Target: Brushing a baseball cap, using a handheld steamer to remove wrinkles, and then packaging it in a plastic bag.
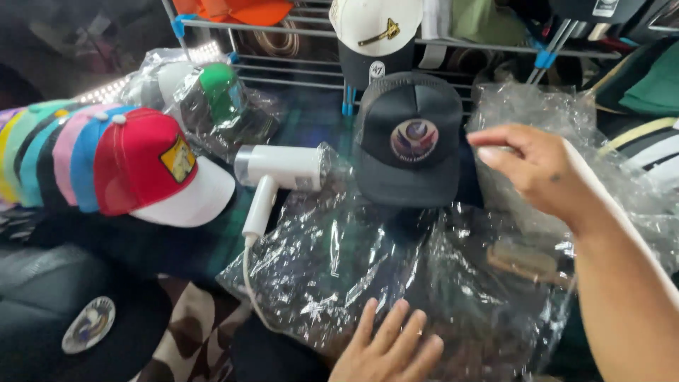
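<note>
Flat and open, the left hand (387,348) presses a crinkled clear plastic bag (332,262) at the near edge, while the right hand (539,170), fingers loosely pinched on nothing visible, hovers farther back. Just left of it, the black cap (408,141) stands unbagged, beyond the handheld steamer (272,177) and stacked colourful caps (106,159)

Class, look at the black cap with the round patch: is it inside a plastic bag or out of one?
Out. The black cap sits bare on top of the clear plastic bags, with no film over its patch.

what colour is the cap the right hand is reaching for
Black, with a round multicoloured patch on the front. The black cap shows clearly in the head view, just left of the right hand.
</note>
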